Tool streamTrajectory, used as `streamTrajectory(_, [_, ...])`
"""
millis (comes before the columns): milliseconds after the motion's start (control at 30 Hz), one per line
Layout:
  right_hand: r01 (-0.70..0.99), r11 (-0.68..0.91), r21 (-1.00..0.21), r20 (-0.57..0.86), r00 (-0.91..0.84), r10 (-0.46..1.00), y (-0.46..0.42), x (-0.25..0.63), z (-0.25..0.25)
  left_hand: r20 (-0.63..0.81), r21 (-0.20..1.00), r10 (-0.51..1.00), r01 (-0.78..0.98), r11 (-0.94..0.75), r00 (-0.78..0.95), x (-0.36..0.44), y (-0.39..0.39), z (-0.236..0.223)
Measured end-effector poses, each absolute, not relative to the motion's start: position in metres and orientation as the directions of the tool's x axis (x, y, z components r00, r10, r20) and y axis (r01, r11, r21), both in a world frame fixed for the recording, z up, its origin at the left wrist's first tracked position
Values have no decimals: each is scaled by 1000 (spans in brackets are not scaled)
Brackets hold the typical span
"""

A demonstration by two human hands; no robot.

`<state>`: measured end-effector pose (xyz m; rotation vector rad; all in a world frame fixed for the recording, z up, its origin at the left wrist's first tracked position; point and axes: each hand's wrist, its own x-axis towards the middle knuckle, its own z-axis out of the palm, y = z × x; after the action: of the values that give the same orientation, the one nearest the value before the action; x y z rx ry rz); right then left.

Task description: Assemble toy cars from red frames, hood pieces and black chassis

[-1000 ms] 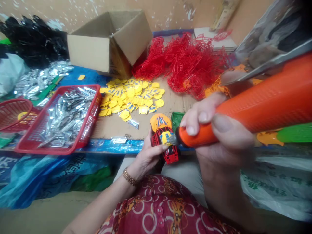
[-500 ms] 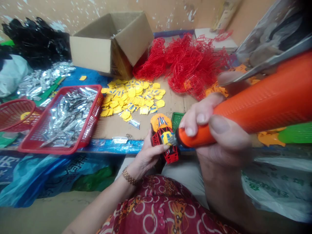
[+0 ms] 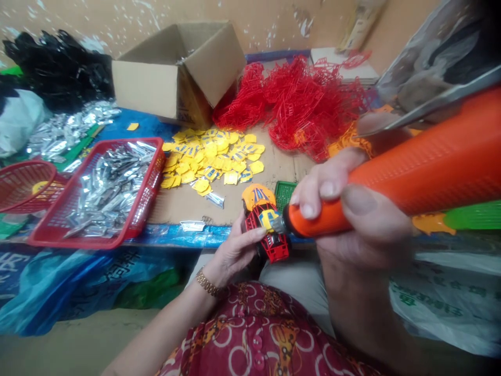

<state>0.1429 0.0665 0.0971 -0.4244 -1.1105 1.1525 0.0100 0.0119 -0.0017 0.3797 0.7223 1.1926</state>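
Note:
My left hand (image 3: 240, 248) is closed around a toy car (image 3: 259, 197) with an orange hood, a red cage frame and a yellow piece on its roof. The left thumb lies across the car's side, near the yellow roof piece (image 3: 268, 219). In my right hand (image 3: 352, 209) is an orange electric screwdriver (image 3: 422, 162), gripped near its front end. Its metal tip meets the car beside the yellow piece; the exact contact point is too small to make out. Behind the car lies a heap of yellow pieces (image 3: 211, 156), some with blue markings.
A red basket (image 3: 135, 219) of silvery parts stands at the left, with a smaller red basket (image 3: 27, 169) beside it. An open cardboard box (image 3: 146, 89) and a tangle of red frames (image 3: 301, 99) are at the back. A green basket (image 3: 285, 192) sits behind the screwdriver.
The left thumb has slid back a little from the yellow roof piece. The screwdriver and right hand have shifted slightly to the right, the tip still at the car.

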Motion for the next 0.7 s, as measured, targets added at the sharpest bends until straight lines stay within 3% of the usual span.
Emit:
streamTrajectory(533, [-529, 356, -770, 419, 2, 908, 67, 141, 97, -352, 575, 919, -733, 364, 180, 11, 13, -3])
streamTrajectory(700, [-515, 399, -759, 468, -5, 884, 66, 140, 102, -317, 541, 929, -769, 341, 190, 12, 15, -6])
